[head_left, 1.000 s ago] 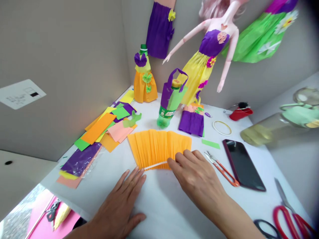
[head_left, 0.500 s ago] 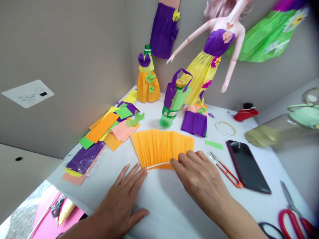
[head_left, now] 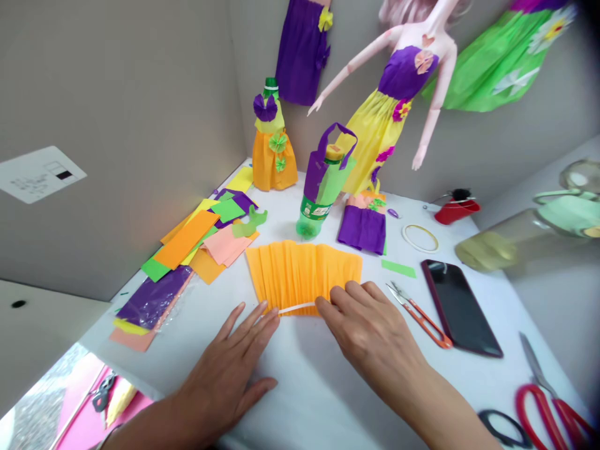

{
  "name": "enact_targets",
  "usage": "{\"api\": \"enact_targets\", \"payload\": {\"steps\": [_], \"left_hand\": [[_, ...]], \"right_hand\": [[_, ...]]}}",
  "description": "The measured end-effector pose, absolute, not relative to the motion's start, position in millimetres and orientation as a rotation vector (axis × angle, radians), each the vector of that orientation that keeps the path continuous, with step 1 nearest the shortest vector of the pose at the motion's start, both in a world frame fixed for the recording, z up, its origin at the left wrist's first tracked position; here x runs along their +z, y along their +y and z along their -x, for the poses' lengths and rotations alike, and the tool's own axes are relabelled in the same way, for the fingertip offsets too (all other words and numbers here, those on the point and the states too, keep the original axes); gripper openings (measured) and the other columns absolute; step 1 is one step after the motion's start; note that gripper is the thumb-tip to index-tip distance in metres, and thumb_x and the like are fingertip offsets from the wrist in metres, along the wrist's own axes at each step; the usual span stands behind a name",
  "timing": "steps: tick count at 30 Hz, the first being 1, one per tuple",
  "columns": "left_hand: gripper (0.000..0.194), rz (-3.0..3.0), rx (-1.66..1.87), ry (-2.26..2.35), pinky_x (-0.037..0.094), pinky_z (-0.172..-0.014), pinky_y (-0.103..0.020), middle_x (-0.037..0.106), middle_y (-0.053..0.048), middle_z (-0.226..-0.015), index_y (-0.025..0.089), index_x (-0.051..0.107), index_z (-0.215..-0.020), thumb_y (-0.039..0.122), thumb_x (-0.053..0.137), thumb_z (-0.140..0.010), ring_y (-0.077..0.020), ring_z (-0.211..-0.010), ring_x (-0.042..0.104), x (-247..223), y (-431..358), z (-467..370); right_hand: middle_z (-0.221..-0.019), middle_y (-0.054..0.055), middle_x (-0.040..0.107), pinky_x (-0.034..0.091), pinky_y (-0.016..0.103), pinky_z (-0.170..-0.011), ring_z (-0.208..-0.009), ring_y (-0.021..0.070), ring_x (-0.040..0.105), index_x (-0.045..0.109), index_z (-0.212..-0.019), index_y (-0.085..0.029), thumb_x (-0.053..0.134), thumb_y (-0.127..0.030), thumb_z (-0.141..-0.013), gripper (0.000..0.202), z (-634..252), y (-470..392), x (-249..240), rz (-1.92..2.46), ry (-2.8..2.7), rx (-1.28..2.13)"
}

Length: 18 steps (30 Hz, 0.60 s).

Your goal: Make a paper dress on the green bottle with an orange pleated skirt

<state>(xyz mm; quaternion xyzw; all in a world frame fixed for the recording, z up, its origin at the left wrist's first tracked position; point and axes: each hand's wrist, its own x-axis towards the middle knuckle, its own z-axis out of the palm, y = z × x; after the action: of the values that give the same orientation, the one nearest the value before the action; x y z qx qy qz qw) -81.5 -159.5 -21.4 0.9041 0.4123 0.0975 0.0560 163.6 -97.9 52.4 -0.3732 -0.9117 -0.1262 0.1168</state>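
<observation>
A fan of pleated orange crepe paper [head_left: 304,272] lies on the table, with a narrow white strip of tape [head_left: 296,308] along its gathered lower edge. My left hand [head_left: 234,359] rests flat, fingers stretched out and thumb apart; its fingertips touch the strip's left end and the paper's lower left corner. At the lower right corner my right hand [head_left: 363,322] is closed, fingers curled, pressing at the strip's right end. The fingertips of that hand are partly hidden. Just beyond the right hand lie orange-handled thread snips [head_left: 424,322].
Paper scraps [head_left: 187,240] and a plastic-wrapped pack [head_left: 152,300] lie on the left. Behind stand a green bottle [head_left: 309,219], a dressed bottle [head_left: 275,159] and a doll [head_left: 407,69]. A tape roll [head_left: 420,239], phone [head_left: 462,309], jar [head_left: 497,244] and red-handled scissors [head_left: 544,406] lie right.
My left fingertips have shifted slightly right along the strip, covering more of its left end. The right hand stays at the right end. The whole view has shifted a little.
</observation>
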Motion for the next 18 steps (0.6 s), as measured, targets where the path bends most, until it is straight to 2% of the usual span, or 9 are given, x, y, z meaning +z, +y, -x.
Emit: {"api": "enact_targets", "payload": {"steps": [12, 18], "left_hand": [[0.068, -2.76, 0.252, 1.205, 0.012, -0.121, -0.051, 0.043, -0.01, -0.152, 0.014, 0.02, -0.153, 0.042, 0.047, -0.097, -0.0257, -0.145, 0.03, -25.2, -152.7, 81.6], [0.066, -2.788, 0.299, 1.174, 0.013, -0.121, -0.049, 0.047, -0.011, -0.149, 0.012, 0.026, -0.151, 0.041, 0.049, -0.096, -0.0256, -0.144, 0.03, -19.5, -149.8, 82.3]], "right_hand": [[-0.063, 0.002, 0.05, 0.021, 0.034, -0.063, -0.063, 0.0202, 0.034, 0.057, -0.067, -0.02, 0.057, -0.004, -0.085, 0.024, -169.2, -102.4, 50.5, 1.116, -2.682, -0.315], [-0.062, 0.002, 0.049, 0.021, 0.034, -0.062, -0.061, 0.0196, 0.034, 0.057, -0.067, -0.02, 0.056, -0.005, -0.087, 0.025, -172.6, -103.0, 51.3, 1.129, -2.65, -0.315]]}}
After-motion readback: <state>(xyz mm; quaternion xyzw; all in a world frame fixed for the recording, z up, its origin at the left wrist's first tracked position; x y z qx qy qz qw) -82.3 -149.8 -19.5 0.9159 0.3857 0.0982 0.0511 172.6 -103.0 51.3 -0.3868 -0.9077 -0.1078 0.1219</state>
